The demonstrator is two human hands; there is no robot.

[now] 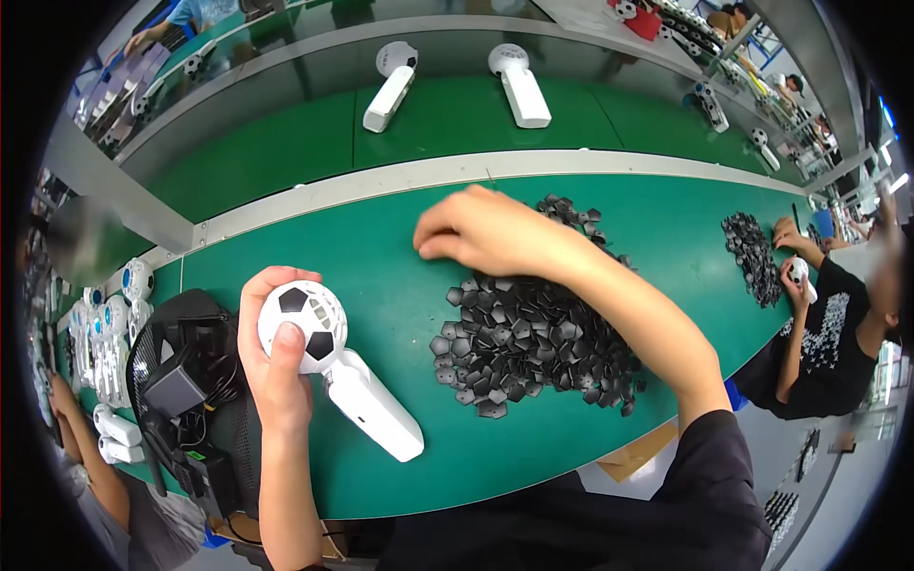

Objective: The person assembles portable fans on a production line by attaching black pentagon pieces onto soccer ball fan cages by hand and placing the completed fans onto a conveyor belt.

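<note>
My left hand [273, 366] is closed around the round head of a white handheld fan [377, 407], thumb on its front. The head is patterned like a football, with black pentagons and some open slots showing; the handle slants down to the right. Beyond the near pile of black pentagon pieces [533, 347], my right hand [481, 231] hovers over the green mat with fingers curled together. Whatever those fingertips may hold is hidden. Part of the pile lies beneath my right wrist and forearm.
A black bag [171, 328] with adapters and cables sits left, beside several white fans [112, 347]. Two more football fans [522, 90] lie on the green belt behind the metal rail [400, 179]. At right, a co-worker [828, 324] holds a fan near another black pile [752, 257].
</note>
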